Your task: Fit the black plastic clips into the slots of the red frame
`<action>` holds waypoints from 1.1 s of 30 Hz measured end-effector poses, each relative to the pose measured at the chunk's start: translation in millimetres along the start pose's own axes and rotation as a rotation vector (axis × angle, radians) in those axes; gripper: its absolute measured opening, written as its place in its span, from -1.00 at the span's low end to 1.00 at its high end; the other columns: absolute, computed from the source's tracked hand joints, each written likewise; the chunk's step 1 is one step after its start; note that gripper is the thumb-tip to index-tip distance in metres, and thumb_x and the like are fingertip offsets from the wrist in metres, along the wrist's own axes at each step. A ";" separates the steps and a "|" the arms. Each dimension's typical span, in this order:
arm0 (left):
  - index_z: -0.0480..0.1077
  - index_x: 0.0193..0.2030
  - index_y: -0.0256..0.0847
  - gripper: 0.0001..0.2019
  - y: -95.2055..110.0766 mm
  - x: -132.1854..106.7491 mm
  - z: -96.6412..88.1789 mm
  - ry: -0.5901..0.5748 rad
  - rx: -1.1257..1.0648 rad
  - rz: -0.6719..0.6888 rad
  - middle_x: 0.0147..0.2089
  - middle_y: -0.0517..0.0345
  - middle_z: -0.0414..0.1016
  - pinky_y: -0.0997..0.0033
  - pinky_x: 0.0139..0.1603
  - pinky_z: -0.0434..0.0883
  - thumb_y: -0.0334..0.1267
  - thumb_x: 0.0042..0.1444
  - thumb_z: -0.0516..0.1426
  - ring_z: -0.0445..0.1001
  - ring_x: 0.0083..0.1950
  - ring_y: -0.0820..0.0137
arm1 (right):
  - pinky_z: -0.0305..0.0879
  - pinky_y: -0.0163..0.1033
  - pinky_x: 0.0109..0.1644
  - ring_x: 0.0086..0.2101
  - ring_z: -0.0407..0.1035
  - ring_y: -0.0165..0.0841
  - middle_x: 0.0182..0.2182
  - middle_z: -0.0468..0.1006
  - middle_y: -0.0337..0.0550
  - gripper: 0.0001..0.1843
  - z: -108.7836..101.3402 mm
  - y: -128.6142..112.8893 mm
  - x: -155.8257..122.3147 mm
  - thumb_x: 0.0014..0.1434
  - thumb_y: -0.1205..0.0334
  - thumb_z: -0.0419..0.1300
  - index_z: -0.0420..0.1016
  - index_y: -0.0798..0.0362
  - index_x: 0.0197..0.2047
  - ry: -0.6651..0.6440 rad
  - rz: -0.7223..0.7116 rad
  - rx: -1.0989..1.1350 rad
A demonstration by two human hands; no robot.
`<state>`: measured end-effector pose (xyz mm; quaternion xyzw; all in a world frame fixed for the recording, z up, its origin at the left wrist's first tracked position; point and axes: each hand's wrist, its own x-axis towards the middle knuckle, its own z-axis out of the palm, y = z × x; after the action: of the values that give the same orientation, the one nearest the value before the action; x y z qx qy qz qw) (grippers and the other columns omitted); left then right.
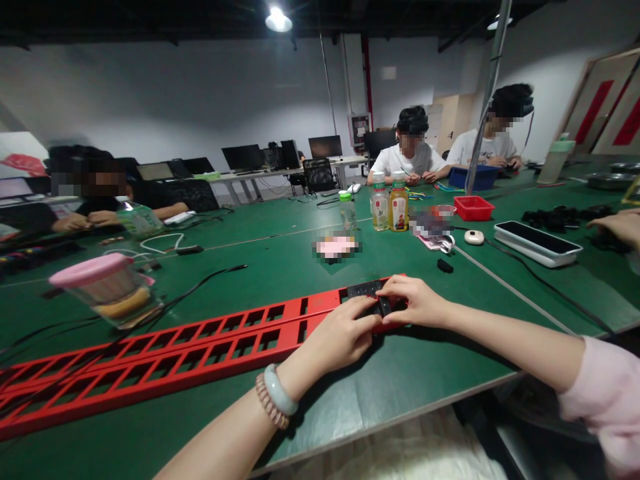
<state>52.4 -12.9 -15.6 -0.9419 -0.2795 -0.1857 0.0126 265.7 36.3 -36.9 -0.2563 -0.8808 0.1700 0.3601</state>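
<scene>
A long red slotted rack (190, 347) lies across the green table (425, 373) from the left edge to the middle. Small black parts (367, 290) fill the slots at its right end. My left hand (343, 333) rests on that end with its fingers curled and pressing on a black part. My right hand (413, 301) comes in from the right, fingers bent and pinching the black parts (385, 305) at the rack's tip. A pale bangle and a bead bracelet (275, 397) sit on my left wrist.
A clear jar with a pink lid (107, 290) stands left of the rack beside black cables. Two drink bottles (390, 203), a red tray (473, 208), a white-edged black device (537, 241) and a blue bin (473, 177) lie farther back. Three other people sit around the table; another person's hand (617, 227) is at the right.
</scene>
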 end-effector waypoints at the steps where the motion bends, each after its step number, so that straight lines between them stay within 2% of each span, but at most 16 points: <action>1: 0.32 -0.06 -0.21 -0.69 -0.1 0.2 -0.2 0.001 -0.006 0.000 0.15 -0.09 0.19 0.14 0.12 0.26 -0.45 0.03 0.02 0.19 0.16 0.22 | 0.31 -0.22 -0.23 -0.30 0.34 -0.33 -0.30 0.43 -0.06 -0.50 0.3 0.9 0.3 -0.10 -0.02 0.27 0.43 0.12 -0.13 -0.004 -0.007 0.003; 12: 0.33 -0.07 -0.22 -0.71 -0.5 -0.5 2.6 -0.002 -0.008 -0.011 0.15 -0.08 0.17 0.15 0.15 0.23 -0.45 0.04 0.03 0.16 0.18 0.22 | 0.28 -0.24 -0.23 -0.32 0.32 -0.36 -0.36 0.41 -0.11 -0.53 -1.2 3.7 2.3 -0.05 -0.03 0.23 0.46 0.11 -0.13 -0.059 -0.045 -0.042; 20: 0.31 -0.05 -0.20 -0.70 0.6 -1.2 2.2 0.013 -0.002 -0.020 0.15 -0.07 0.18 0.17 0.09 0.29 -0.43 0.05 0.02 0.22 0.14 0.23 | 0.27 -0.23 -0.21 -0.32 0.32 -0.35 -0.35 0.40 -0.10 -0.56 -1.9 4.2 3.2 -0.04 -0.02 0.23 0.48 0.11 -0.16 -0.085 -0.040 -0.014; 27: 0.29 -0.06 -0.20 -0.70 1.4 0.3 0.9 -0.009 -0.006 -0.002 0.07 -0.03 0.29 0.17 0.12 0.27 -0.44 0.04 0.02 0.21 0.16 0.25 | 0.26 -0.24 -0.24 -0.33 0.30 -0.37 -0.37 0.37 -0.12 -0.57 -2.5 5.0 3.3 -0.02 -0.03 0.21 0.48 0.11 -0.17 -0.112 -0.047 -0.007; 33: 0.30 -0.08 -0.21 -0.72 2.6 0.2 0.6 0.002 -0.008 -0.016 0.10 -0.05 0.25 0.22 0.06 0.33 -0.44 0.05 0.01 0.27 0.11 0.25 | 0.26 -0.23 -0.22 -0.33 0.29 -0.36 -0.36 0.36 -0.11 -0.57 -3.8 5.0 4.3 0.00 -0.02 0.20 0.47 0.13 -0.16 -0.149 -0.050 -0.005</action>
<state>54.2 -14.9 -15.8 -0.9395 -0.2863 -0.1879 0.0074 267.5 43.2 -34.4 -0.2216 -0.9117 0.1774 0.2969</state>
